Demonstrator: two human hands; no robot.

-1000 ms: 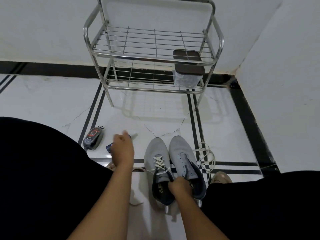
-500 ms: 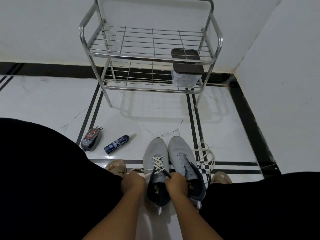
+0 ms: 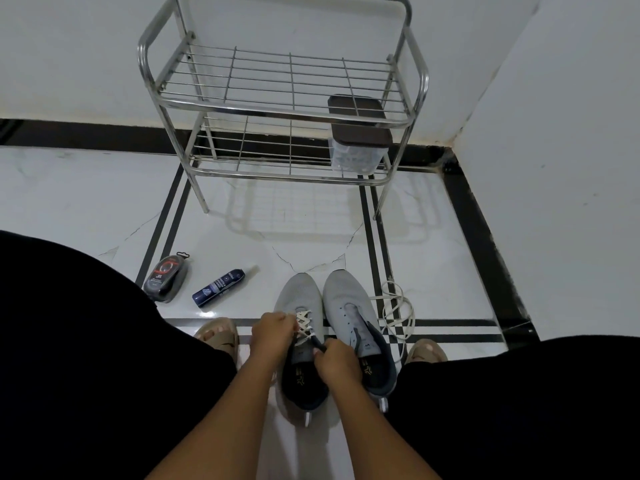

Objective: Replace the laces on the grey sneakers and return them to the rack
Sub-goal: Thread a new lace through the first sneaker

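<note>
The rack (image 3: 284, 112) is made of polished metal tube and thin wire, bright and reflective. The floor (image 3: 86, 188) is laid in glossy white tile with black stripes, veined like marble and cracked in places. The grey sneakers (image 3: 329, 299) are covered in a matt knitted cloth, with darker padded linings. The white laces (image 3: 305, 323) are seen as flat woven cloth. The container (image 3: 356, 147) on the lower shelf is formed of clear plastic under a dark matt lid. The spray bottle (image 3: 221, 283) shows a smooth, glossy surface.
</note>
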